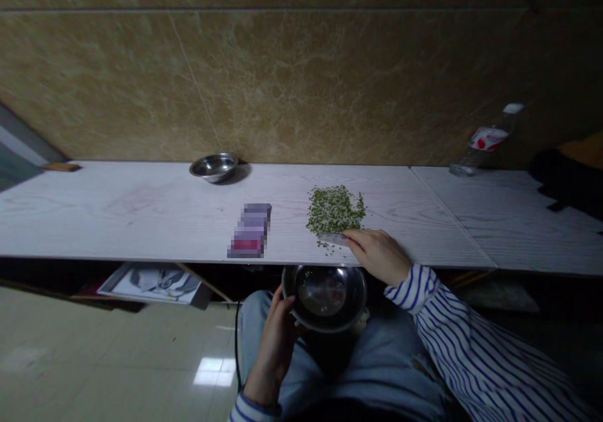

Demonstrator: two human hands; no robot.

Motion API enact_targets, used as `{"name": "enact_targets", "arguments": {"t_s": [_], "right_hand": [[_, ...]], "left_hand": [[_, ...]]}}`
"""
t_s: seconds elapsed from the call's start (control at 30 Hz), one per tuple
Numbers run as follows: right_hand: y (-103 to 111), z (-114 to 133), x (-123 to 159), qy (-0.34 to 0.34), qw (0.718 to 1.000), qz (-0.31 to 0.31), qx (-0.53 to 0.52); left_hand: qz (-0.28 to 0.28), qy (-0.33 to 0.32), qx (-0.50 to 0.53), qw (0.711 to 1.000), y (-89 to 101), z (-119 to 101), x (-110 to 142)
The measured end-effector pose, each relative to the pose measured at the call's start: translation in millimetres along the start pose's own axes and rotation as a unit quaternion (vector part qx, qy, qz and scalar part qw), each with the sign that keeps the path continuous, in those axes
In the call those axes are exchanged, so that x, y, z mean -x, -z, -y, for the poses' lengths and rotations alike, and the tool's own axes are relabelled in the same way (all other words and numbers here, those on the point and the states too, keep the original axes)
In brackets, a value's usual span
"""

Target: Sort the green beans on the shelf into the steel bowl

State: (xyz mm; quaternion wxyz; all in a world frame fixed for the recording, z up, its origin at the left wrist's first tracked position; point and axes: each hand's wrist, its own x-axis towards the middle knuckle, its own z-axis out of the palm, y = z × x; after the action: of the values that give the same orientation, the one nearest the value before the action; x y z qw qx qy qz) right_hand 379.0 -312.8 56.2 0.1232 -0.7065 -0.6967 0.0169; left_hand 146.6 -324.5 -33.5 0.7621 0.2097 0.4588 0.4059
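Head view: a marbled wall (301, 83) is standing behind the pale tabletop (141, 221), where green bits (334, 210) are lying spread; the right hand's grip (379, 254) is grasping a flat scraper (332, 238) at their near side, the left hand's grip (277, 331) a metal bowl (330, 323).

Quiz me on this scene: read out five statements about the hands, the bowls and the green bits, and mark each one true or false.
1. The left hand grips the large metal bowl. True.
2. The right hand holds a spoon. False: it holds a thin flat tool.
3. The small metal bowl is left of the green bits. True.
4. Most green bits are in the small metal bowl. False: most lie on the white tabletop.
5. The plastic bottle is right of the green bits. True.
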Motion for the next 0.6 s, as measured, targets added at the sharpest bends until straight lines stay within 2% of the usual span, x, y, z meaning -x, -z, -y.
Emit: {"name": "enact_targets", "arguments": {"t_s": [0.27, 0.6], "right_hand": [[-3.6, 4.4, -1.6, 0.025, 1.0, 0.014, -0.007], [1.5, 9.2, -0.7, 0.058, 0.998, 0.029, -0.026]], "left_hand": [[0.009, 0.001, -0.008, 1.0, 0.0, 0.2, 2.6], [0.025, 0.01, -0.013, 1.0, -0.7, -1.6, 2.8]]}}
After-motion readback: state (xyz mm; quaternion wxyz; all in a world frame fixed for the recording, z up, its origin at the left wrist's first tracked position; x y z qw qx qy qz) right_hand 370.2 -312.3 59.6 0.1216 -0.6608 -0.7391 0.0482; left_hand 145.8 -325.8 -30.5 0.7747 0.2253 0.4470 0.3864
